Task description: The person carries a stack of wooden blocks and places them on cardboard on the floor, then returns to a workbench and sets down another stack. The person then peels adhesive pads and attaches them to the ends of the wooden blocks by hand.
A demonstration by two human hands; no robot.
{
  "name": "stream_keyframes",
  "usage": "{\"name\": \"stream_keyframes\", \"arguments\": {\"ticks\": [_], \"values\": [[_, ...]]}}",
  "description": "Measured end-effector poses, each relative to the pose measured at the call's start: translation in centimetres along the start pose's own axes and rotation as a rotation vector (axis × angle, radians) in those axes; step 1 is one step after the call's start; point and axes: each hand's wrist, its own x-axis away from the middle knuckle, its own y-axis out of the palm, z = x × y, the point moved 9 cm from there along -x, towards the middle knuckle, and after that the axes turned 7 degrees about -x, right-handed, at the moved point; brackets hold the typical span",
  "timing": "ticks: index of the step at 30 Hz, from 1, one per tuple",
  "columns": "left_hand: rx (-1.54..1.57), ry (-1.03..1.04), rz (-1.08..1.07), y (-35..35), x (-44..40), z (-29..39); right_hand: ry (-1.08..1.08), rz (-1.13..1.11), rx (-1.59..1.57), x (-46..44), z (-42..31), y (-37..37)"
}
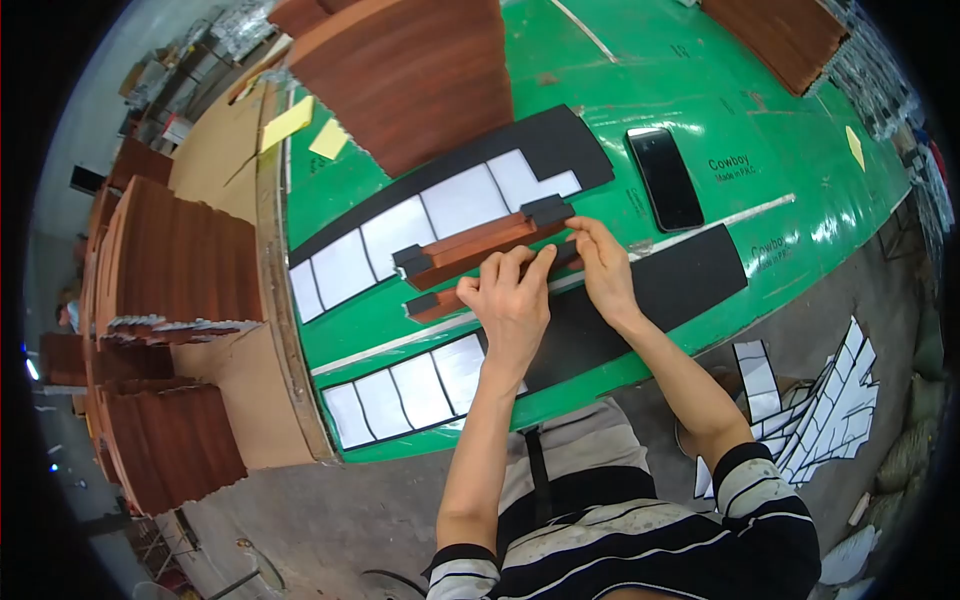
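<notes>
Two reddish-brown wooden pieces with black pads at their ends lie on the green table mat. My left hand (510, 298) is on the nearer piece (437, 305), fingers bent and pressed on it. At that piece's right end, my right hand (603, 268) has its fingertips together; what they pinch is too small to make out. The farther piece (480, 245) lies just beyond both hands, a black pad (547, 210) on its right end. Behind it is a black strip (562, 140) with white rectangles. A second black strip (690, 280) with white rectangles (420, 388) lies under my forearms.
A black phone (665, 180) lies right of my hands. Tall stacks of brown boards stand behind (410, 80) and at the left (180, 265). Yellow paper (288, 123) is at the back left. Black-and-white strips (815, 410) are piled at the lower right.
</notes>
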Motion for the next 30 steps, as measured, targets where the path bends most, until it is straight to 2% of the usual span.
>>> {"name": "stream_keyframes", "arguments": {"ticks": [1, 3, 5, 6, 8, 9, 11, 13, 18, 21, 23, 25, 28, 30], "values": [[-0.002, 0.02, -0.04, -0.6, 0.2, 0.0, -0.016, -0.005, -0.008, 0.2, -0.1, -0.1], [-0.06, 0.098, 0.135, -5.3, 1.3, 0.7, 0.027, 0.048, -0.057, 0.4, 0.6, -1.0], [-0.104, -0.087, 0.238, -8.4, 4.7, -2.3, 0.048, 0.03, -0.065, 0.8, 0.3, -1.4], [-0.108, -0.075, 0.242, -8.8, 5.5, -3.1, 0.071, -0.019, -0.029, 0.9, 0.1, -1.2], [0.189, -0.761, 0.233, -8.1, 9.1, -10.6, 0.117, -0.053, -0.015, 1.2, 0.0, -0.9], [0.19, -0.749, 0.251, -8.2, 9.2, -11.1, 0.098, -0.054, -0.023, 1.1, 0.0, -0.8], [0.339, -0.732, 0.013, -5.7, 8.7, -11.5, 0.152, -0.006, -0.226, 0.9, 1.6, -0.8], [0.303, -0.674, 0.012, -5.6, 7.6, -11.2, 0.106, -0.009, -0.176, 0.5, 1.0, -0.7], [0.364, -0.685, -0.04, -4.5, 6.7, -11.8, 0.164, -0.041, -0.269, 0.0, 1.0, -0.9], [0.412, -0.663, -0.072, -4.4, 7.2, -12.9, 0.197, -0.04, -0.207, -0.5, 0.0, -1.9], [0.419, -0.723, 0.009, -6.0, 6.6, -15.2, -0.014, 0.006, -0.106, -3.5, -2.5, -3.1], [0.384, -0.576, 0.157, -8.4, 1.5, -16.9, -0.186, 0.026, -0.014, -7.0, -7.4, -3.3], [0.292, -0.433, 0.14, -10.9, -8.9, -17.1, -0.37, 0.041, 0.064, -12.9, -14.8, -0.8], [0.174, -0.342, 0.191, -10.9, -14.7, -18.6, -0.591, 0.085, 0.109, -16.6, -17.9, 1.1]]}}
